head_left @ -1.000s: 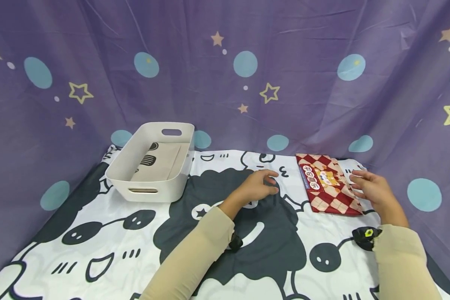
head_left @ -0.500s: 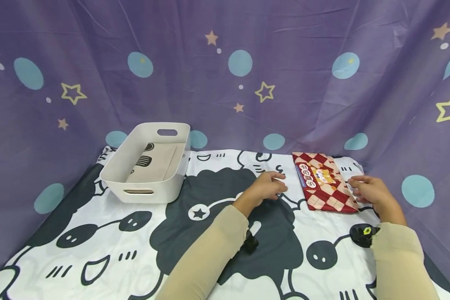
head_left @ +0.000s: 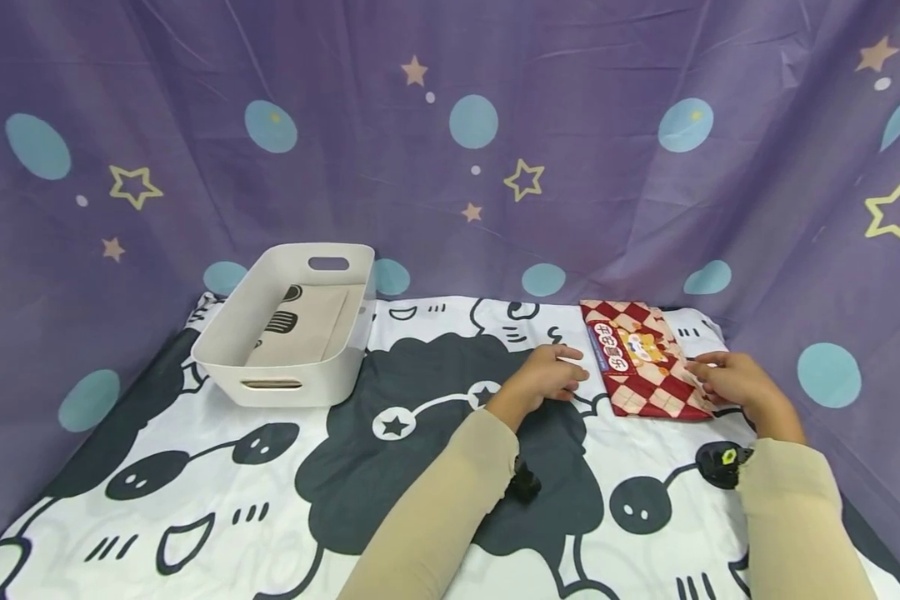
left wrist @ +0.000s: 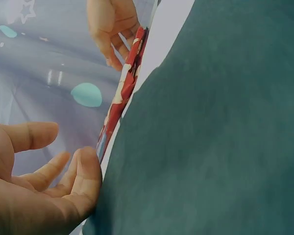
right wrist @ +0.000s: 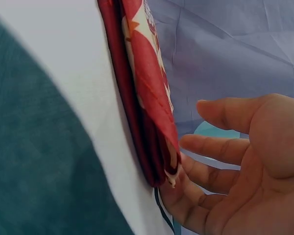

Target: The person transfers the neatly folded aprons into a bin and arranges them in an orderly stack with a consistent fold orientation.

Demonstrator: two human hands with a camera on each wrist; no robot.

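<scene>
A folded red-and-cream diamond-checked cloth [head_left: 656, 387] with a cartoon animal and lettering lies flat at the back right of the table in the head view. My right hand [head_left: 738, 385] is at its right side; in the right wrist view the fingers [right wrist: 213, 178] meet the edge of the folded cloth [right wrist: 149, 93], thumb held apart. On the other side, my left hand [head_left: 546, 375] hovers low with a small gap to the cloth in the head view. Its fingers [left wrist: 88, 171] are loosely bent and hold nothing, close over the tablecloth in the left wrist view.
A white plastic bin [head_left: 300, 383] with handle slots stands at the back left, holding a folded beige cloth [head_left: 311, 325] with dark prints. The tablecloth [head_left: 217, 475] is white with dark cartoon shapes. A purple curtain [head_left: 390, 183] hangs right behind the table.
My left hand has moved right towards the checked cloth. My right hand has closed in from the right to its edge. The head view has shifted slightly; the bin and cloth stay put.
</scene>
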